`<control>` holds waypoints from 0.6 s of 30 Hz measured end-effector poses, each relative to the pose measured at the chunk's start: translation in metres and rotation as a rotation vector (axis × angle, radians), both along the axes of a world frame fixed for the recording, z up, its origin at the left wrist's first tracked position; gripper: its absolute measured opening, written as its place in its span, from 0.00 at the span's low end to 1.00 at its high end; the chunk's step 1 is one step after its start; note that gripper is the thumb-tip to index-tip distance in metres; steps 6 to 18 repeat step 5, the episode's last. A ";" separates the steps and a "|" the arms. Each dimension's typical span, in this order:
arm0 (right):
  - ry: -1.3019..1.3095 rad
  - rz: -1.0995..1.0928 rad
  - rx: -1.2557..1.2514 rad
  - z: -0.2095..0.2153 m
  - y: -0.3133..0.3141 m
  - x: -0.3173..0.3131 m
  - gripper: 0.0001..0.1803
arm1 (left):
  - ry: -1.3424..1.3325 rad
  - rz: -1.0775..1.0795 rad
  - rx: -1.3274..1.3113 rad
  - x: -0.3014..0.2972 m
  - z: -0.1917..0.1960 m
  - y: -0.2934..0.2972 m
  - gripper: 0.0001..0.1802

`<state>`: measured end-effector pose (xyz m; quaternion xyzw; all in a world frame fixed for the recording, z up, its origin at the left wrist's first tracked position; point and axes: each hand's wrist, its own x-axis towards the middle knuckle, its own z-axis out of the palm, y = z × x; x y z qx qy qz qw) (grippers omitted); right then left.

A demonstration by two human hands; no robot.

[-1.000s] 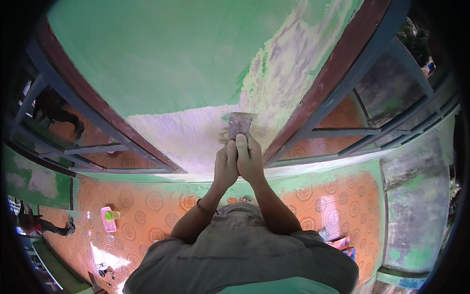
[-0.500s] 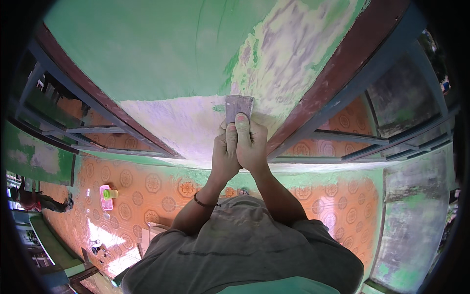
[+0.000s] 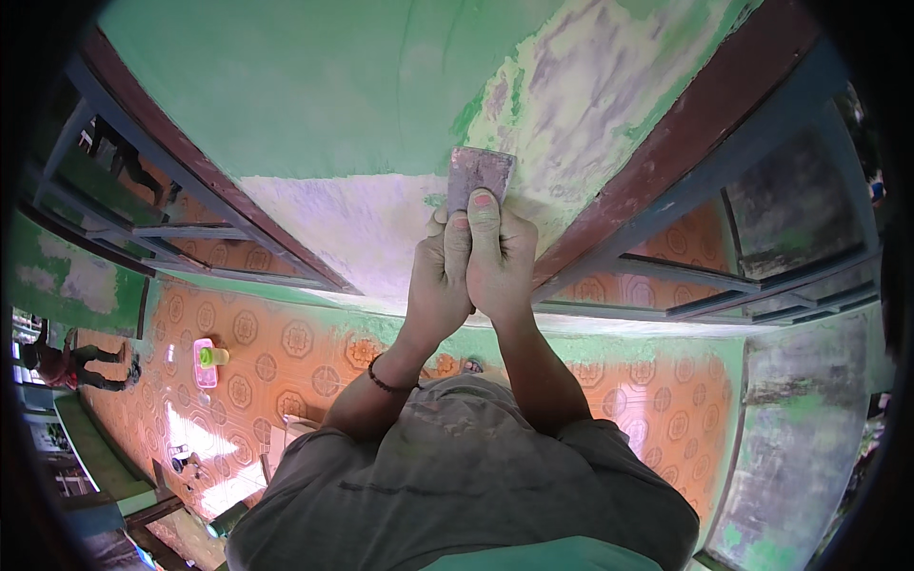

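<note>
Both my hands grip one flat paint scraper (image 3: 482,173), thumbs side by side on its face. My left hand (image 3: 440,271) wraps it from the left, and my right hand (image 3: 503,252) closes on it from the right; the handle is hidden inside them. The broad blade points up and lies at or just off the wall (image 3: 295,105), and I cannot tell whether it touches. Green paint covers the wall's upper left. Bare pale plaster (image 3: 352,224) shows below it, and a patchy stripped area (image 3: 581,105) extends up the right.
Brown-framed windows with blue-grey bars (image 3: 228,233) flank the wall on both sides. On the orange patterned floor (image 3: 295,338) stands a pink tray (image 3: 205,364) with a yellow-green container (image 3: 214,357). Another person (image 3: 76,364) is at the far left. A patchy grey wall (image 3: 800,428) rises at right.
The scraper and both hands have moved up and slightly right, and the blade has tilted a little. At the far left, the other person has shifted position.
</note>
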<state>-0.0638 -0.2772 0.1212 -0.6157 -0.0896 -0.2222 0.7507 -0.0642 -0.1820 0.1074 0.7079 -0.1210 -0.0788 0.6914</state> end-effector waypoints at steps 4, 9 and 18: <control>0.019 -0.020 0.023 -0.006 0.008 0.000 0.24 | -0.204 0.098 -0.092 -0.004 -0.004 -0.011 0.27; 0.039 -0.018 0.025 -0.009 0.007 -0.003 0.24 | -0.229 0.039 -0.046 -0.002 -0.008 -0.003 0.28; 0.039 -0.018 0.025 -0.009 0.007 -0.003 0.24 | -0.229 0.039 -0.046 -0.002 -0.008 -0.003 0.28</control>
